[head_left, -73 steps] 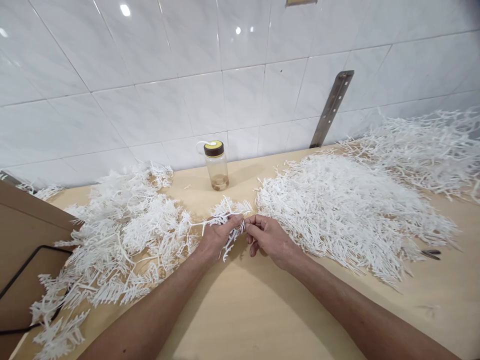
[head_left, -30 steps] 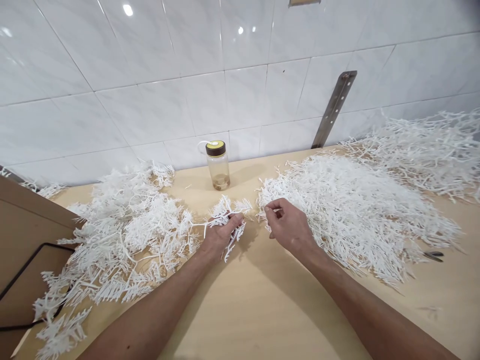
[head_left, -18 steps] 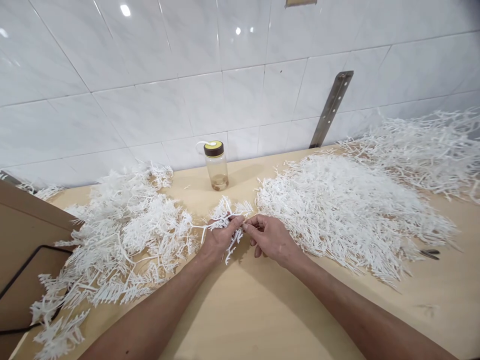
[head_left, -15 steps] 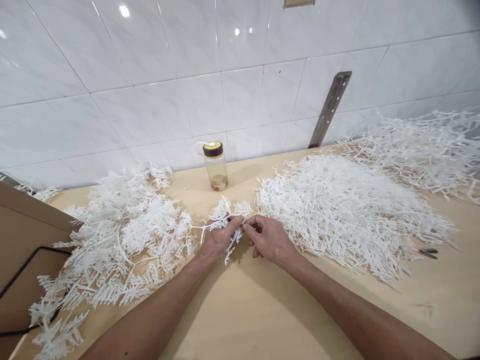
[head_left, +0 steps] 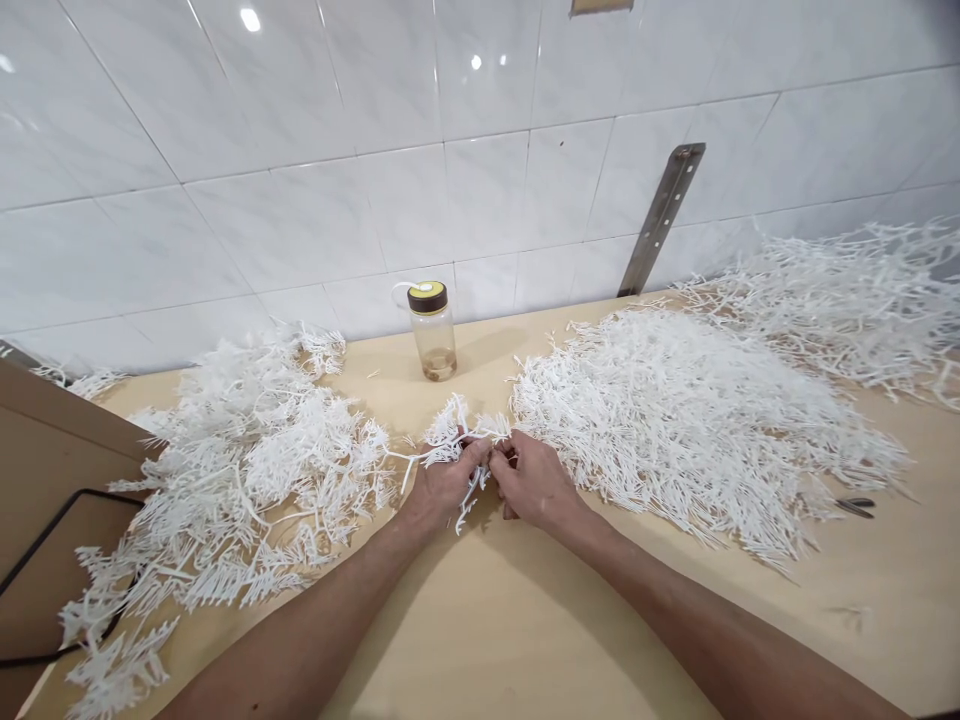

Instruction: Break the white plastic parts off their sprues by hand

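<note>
OK, your left hand (head_left: pixel 442 485) is closed on a white sprig (head_left: pixel 448 432), thumb on top, branches poking out above and below your grip. Sprig sits mid-table, between the left pile (head_left: pixel 277 470) and the right pile (head_left: pixel 690 420), on the near side of the bottle (head_left: pixel 433 335). Its stem runs left to the left pile's edge; can't tell if they touch. Your right hand (head_left: pixel 534 480) has its fingers bunched at the sprig's right end, right by your left thumb. Can't tell whether they're clamped on the sprig or on some small piece; fingertips are partly hidden. Bottle's upright, dark rim, yellow-green top, a little brownish stuff at the bottom. Small dark tool (head_left: pixel 856 507) lies just off the right pile's near-right edge. Cardboard box (head_left: pixel 67 430) is at your far left, beside the left pile.
</note>
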The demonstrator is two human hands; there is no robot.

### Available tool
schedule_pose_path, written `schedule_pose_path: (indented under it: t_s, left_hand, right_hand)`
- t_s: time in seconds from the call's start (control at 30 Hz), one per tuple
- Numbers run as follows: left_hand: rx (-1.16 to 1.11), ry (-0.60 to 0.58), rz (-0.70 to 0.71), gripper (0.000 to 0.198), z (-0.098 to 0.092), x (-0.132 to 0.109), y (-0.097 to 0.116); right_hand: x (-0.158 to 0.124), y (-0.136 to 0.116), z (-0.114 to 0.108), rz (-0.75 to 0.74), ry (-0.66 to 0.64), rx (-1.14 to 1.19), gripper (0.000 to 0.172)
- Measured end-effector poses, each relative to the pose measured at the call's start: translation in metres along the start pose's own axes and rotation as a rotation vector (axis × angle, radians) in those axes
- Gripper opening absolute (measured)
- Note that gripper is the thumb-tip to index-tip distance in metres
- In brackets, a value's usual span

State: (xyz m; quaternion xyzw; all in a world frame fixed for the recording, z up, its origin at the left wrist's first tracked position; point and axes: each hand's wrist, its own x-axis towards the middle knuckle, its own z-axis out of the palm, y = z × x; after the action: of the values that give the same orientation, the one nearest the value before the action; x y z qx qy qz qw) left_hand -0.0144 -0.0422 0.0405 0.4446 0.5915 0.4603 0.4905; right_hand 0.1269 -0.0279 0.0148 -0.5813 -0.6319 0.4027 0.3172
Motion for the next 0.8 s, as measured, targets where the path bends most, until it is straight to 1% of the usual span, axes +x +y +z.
schedule_pose_path:
  t_s: [0.07,0.13,0.23,0.3,0.4,0.53,0.6,0.67,0.7,0.73,0.8]
  left_hand:
    - [0.025,-0.021,0.06,0.029,0.002,-0.001,0.001]
    - [0.05,-0.077,0.103,0.031,0.003,-0.001,0.002]
    - [0.047,-0.179,0.091,0.034,0.002,0.0,0.002]
    - [0.023,-0.204,0.05,0.035,0.0,0.002,0.003]
    - [-0.041,-0.169,-0.009,0.034,-0.002,0.004,0.002]
    - [-0.156,-0.033,-0.059,0.033,-0.003,0.01,-0.004]
    - [-0.198,-0.003,-0.083,0.034,-0.002,0.013,-0.007]
    - [-0.224,-0.004,-0.096,0.035,-0.003,0.015,-0.009]
    - [-0.238,-0.01,-0.095,0.035,-0.003,0.015,-0.01]
    - [-0.248,-0.019,-0.088,0.035,-0.003,0.015,-0.01]
    - [-0.235,-0.042,-0.079,0.035,-0.005,0.015,-0.01]
  right_hand:
    - [0.003,0.0,-0.002,0.095,-0.037,0.074,0.012]
    - [0.006,0.0,-0.005,0.138,-0.032,0.111,0.011]
    - [0.01,0.002,-0.014,0.136,0.017,0.1,0.006]
    - [0.012,0.004,-0.023,0.113,0.075,0.058,0.004]
    - [0.016,0.008,-0.036,0.076,0.178,-0.018,0.006]
    - [0.019,0.01,-0.048,0.037,0.274,-0.044,0.01]
    - [0.017,0.008,-0.047,-0.042,0.351,-0.088,0.015]
    - [0.012,0.007,-0.041,-0.184,0.394,-0.126,0.015]
    - [0.01,0.007,-0.036,-0.264,0.38,-0.13,0.015]
    - [0.007,0.007,-0.03,-0.344,0.333,-0.123,0.015]
    - [0.001,0.01,-0.016,-0.475,0.186,-0.127,0.02]
